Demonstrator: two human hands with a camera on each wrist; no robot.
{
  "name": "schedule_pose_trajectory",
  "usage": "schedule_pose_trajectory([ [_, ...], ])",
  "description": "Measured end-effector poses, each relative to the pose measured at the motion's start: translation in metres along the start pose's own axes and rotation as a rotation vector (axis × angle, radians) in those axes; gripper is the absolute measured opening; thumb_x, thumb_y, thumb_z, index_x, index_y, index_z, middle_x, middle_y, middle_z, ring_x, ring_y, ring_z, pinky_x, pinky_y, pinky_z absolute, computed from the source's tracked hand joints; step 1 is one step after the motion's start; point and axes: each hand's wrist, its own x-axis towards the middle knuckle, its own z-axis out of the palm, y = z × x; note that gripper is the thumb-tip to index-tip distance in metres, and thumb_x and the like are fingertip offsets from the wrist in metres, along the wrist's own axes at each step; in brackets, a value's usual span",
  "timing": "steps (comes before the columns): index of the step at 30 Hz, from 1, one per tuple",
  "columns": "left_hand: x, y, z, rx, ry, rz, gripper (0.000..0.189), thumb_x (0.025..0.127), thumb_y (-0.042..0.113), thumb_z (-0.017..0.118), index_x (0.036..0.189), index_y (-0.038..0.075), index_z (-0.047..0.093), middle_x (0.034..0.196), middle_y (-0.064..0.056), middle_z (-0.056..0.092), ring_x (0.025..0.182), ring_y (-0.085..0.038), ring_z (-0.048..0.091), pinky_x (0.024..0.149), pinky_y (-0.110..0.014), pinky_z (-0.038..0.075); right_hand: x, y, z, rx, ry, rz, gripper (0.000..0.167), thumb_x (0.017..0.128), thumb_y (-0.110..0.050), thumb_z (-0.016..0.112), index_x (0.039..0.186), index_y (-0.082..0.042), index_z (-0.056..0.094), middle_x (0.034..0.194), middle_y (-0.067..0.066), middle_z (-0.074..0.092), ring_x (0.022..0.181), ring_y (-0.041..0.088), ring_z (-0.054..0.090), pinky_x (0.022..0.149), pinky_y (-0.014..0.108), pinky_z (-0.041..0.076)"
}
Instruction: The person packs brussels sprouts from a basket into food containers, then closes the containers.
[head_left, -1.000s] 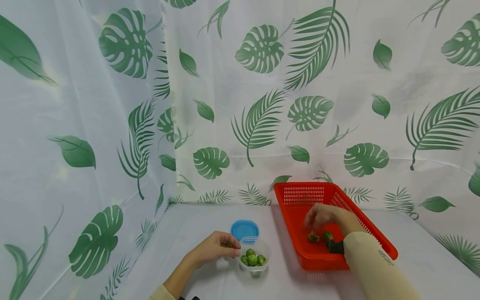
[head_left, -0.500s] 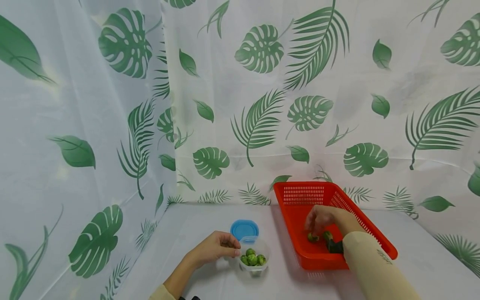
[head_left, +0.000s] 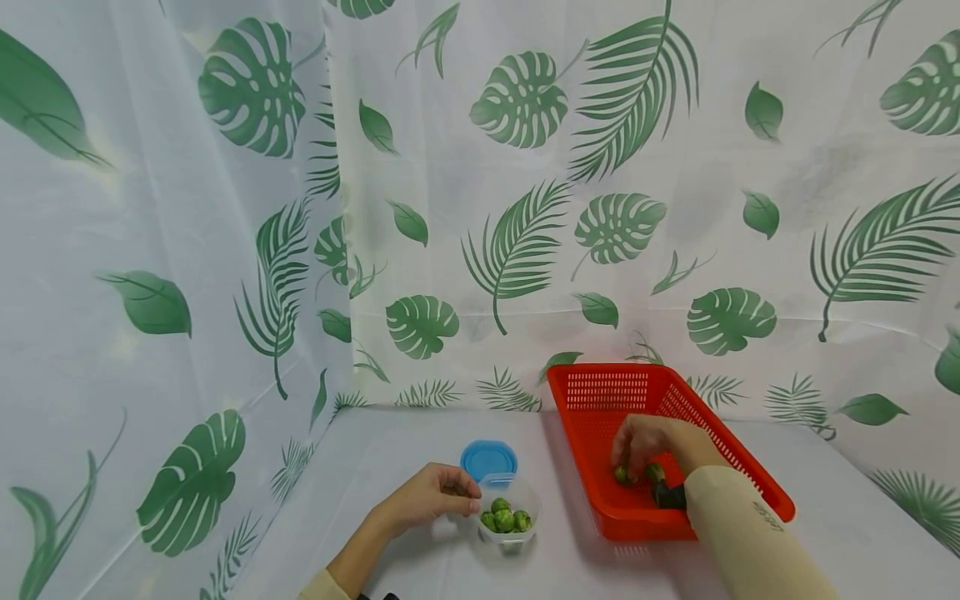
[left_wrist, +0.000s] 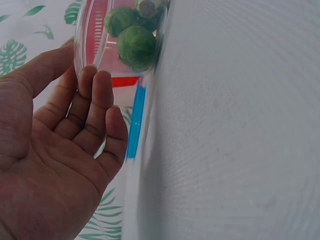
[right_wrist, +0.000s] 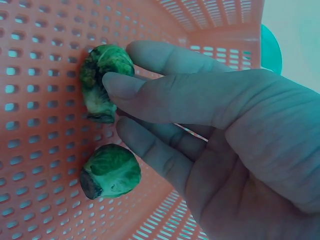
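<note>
My left hand [head_left: 431, 498] holds the left side of a clear plastic container [head_left: 510, 537], its thumb and fingertips at the rim and wall. Several Brussels sprouts [head_left: 504, 518] lie inside the container. Reaching into a red plastic basket [head_left: 652, 525], my right hand [head_left: 648, 442] pinches a Brussels sprout [right_wrist: 97, 102] between thumb and fingers, close against the perforated bottom. This sprout has browned, dark patches. Beside it in the right wrist view lies a second sprout [right_wrist: 112, 171], clear of the fingers.
A blue lid [head_left: 489, 460] lies on the white table [head_left: 420, 433] just behind the container. The basket's raised walls surround the right hand. A leaf-patterned cloth [head_left: 525, 275] hangs at the back and along the left side.
My right hand has lowered slightly and its fingers have closed in on the sprout, which has shifted a little. The left hand and the container stay where they were.
</note>
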Motion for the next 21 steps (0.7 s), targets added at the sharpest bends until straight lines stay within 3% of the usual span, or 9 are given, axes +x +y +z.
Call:
schedule_pose_trajectory([
  [14, -0.0003, -0.0004, -0.0001, -0.007, -0.011, 0.010, 0.022, 0.093, 0.016, 0.078, 0.108, -0.001, 0.074, 0.093, 0.000, 0.072, 0.085, -0.012, 0.066, 0.077, -0.028, 0.054, -0.0008, -0.0009, 0.0014, -0.016, 0.003, -0.004, 0.029, 0.080, -0.003, 0.086, 0.107, -0.013, 0.081, 0.100, 0.004, 0.077, 0.092, 0.022, 0.068, 0.093, 0.050, 0.060],
  [21, -0.0007, -0.0005, -0.0001, -0.003, -0.015, 0.009, 0.028, 0.094, 0.016, 0.078, 0.111, -0.005, 0.072, 0.093, 0.000, 0.072, 0.085, -0.012, 0.066, 0.077, -0.028, 0.054, -0.0024, -0.0027, 0.0034, 0.000, 0.008, 0.005, 0.028, 0.082, -0.004, 0.086, 0.108, -0.012, 0.079, 0.099, 0.005, 0.077, 0.092, 0.023, 0.068, 0.092, 0.051, 0.060],
])
